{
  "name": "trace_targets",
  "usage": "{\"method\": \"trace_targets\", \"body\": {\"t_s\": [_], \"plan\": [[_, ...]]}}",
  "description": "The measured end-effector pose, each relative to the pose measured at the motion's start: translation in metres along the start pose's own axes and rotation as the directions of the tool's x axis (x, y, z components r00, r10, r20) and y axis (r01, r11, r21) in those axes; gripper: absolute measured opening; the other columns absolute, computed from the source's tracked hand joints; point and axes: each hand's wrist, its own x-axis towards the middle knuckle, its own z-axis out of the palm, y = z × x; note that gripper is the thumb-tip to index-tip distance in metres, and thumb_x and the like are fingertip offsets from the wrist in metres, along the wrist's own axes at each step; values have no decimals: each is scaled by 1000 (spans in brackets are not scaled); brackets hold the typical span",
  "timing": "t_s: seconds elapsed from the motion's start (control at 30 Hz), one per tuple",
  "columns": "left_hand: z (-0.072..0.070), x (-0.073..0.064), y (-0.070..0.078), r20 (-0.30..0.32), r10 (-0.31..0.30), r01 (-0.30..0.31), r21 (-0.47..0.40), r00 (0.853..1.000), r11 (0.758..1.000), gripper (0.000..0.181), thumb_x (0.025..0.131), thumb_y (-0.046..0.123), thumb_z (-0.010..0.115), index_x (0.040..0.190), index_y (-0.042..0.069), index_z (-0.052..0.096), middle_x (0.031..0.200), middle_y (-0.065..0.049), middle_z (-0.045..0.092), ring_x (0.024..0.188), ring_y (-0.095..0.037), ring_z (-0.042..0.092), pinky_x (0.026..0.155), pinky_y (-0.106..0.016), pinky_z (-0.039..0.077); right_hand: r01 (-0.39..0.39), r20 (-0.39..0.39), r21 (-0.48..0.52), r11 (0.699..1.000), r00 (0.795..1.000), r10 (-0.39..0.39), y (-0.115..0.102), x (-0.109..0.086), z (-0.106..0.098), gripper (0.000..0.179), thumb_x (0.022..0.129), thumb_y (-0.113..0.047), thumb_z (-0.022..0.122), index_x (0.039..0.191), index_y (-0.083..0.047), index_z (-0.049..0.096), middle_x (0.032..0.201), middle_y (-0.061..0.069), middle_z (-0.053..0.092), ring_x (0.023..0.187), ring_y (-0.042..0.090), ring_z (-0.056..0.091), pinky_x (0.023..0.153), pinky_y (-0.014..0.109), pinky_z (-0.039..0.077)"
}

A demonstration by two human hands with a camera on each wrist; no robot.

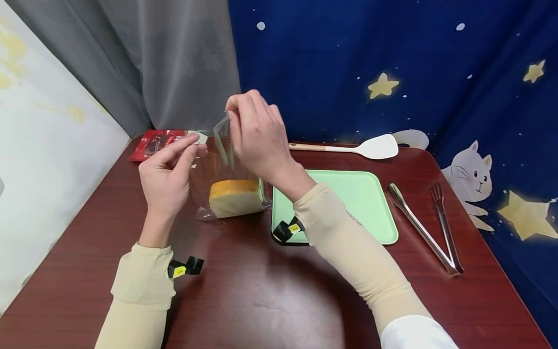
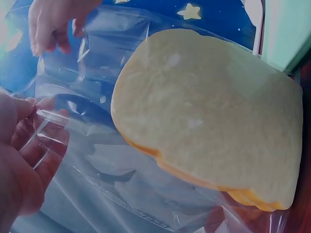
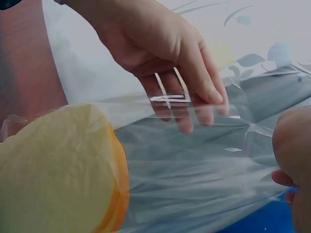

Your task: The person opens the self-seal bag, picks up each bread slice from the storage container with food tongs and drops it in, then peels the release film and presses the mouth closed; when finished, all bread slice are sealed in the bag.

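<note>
Cream sleeves (image 1: 144, 286) are seen nearest, extended over the dark red table (image 1: 261, 305). By the left hand (image 1: 165, 182), clear film is pinched between thumb and forefinger; its other fingers are seen through the film, slightly apart. By the right hand (image 1: 259, 133), held higher and farther right, the upper edge of the same clear bag (image 1: 202, 191) is pinched between thumb and fingers. Whether the bag's mouth is parted cannot be told.

The bread (image 1: 235, 199) is contained in the lower part of the bag, below both sets of fingertips and to the right of the left ones. Its long axis is laid roughly left to right, the orange crust turned up, the pale face toward the wearer. The left fingertips are placed nearer to it; neither hand is in contact with it. Full support by the table cannot be confirmed.

Just right of the bread, the green tray (image 1: 368, 208) is noted; beyond, at the far edge, a red packet (image 1: 150, 145) and a white spatula (image 1: 379, 147).
</note>
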Motion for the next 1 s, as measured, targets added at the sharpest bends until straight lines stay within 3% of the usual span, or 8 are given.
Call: {"method": "trace_targets", "body": {"t_s": [0.1,0.3,0.4,0.8,1.0], "plan": [[-3,2,-3,-11,-25,25,-14,1000,1000,21,99,9,74,118,2,81,95,12,81,85,-7,78,81,-18,60,-58,-5,17,998,998,58,3,-2,-2,20,109,-14,47,109,-4,65,104,11,63,99,24,61,76,39,44],[-9,5,-9,-13,-67,63,-181,998,981,20,97,4,75,114,-7,78,94,0,82,82,-12,78,81,-19,62,-131,-37,65,989,990,133,14,-6,-7,19,109,-13,47,110,-3,63,107,13,62,100,26,60,79,42,43],[-10,6,-10,-26,-97,89,-207,995,974,19,97,6,76,111,-5,79,93,-2,82,81,-12,78,78,-19,62,-160,-75,81,984,983,166,23,-7,-11,18,108,-13,48,108,-2,63,107,14,62,99,27,61,78,43,44],[-13,9,-10,-107,-134,120,-125,985,985,15,97,10,77,106,-1,82,85,1,82,73,-11,75,71,-20,58,-321,-157,102,942,929,334,67,-13,-36,21,108,-13,46,112,1,61,112,19,61,93,34,58,76,44,44],[-15,8,-13,-126,-132,122,-83,983,989,15,97,10,76,106,0,82,85,4,81,70,-10,73,70,-19,59,-398,-155,134,908,896,415,87,-21,-45,19,108,-11,46,113,3,59,117,21,60,94,36,58,78,40,44]]}}
